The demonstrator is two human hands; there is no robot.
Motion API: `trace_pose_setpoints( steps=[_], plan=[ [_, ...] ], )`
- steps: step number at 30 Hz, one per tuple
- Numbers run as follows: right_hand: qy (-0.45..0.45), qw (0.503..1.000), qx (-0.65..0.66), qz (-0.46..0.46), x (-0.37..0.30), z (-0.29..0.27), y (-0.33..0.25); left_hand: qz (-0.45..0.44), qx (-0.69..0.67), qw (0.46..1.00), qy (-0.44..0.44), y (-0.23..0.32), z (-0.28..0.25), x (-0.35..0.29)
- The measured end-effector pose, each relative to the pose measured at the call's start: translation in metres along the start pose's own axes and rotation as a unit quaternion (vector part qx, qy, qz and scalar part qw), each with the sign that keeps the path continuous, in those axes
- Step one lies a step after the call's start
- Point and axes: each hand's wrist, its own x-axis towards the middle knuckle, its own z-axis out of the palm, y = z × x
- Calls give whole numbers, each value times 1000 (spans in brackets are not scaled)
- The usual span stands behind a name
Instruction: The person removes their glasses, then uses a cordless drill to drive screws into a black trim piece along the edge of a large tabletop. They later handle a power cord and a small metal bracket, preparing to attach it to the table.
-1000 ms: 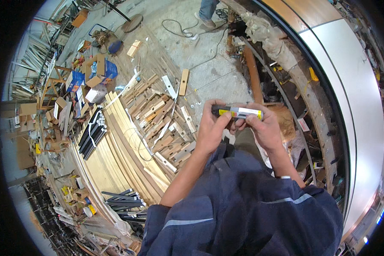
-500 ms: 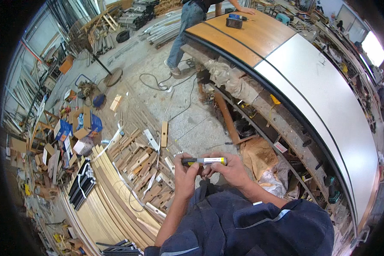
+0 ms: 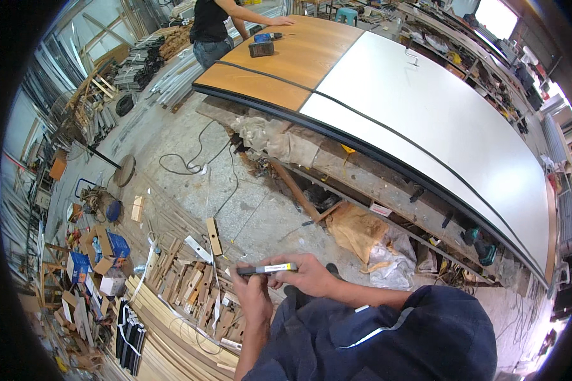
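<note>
Two hands pinch slim cylindrical marker point(image 3: 267, 269), dark barrel, yellow-white label, held level at 6 o'clock. Left hand point(image 3: 253, 293) closed on dark end; right hand point(image 3: 306, 275) fingers wrapped round labelled end. Rough wood offcuts point(image 3: 190, 286) at 8 o'clock on concrete floor point(image 3: 248, 209).

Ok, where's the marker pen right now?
In the head view, low centre: the slim dark marker pen with a yellow band lies level between the left hand and right hand, above scrap wood offcuts.
</note>
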Motion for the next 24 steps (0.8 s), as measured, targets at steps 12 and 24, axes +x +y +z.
trace_pose_setpoints(
  steps=[12, 24],
  plan=[
    [124, 965, 200, -118, -48, -129, -41, -24, 95, 975, -200, -19, 146, 0],
    [177, 976, 93, -88, -111, -175, -54, -74, 114, 972, -193, -65, 200, -30]
  ],
)
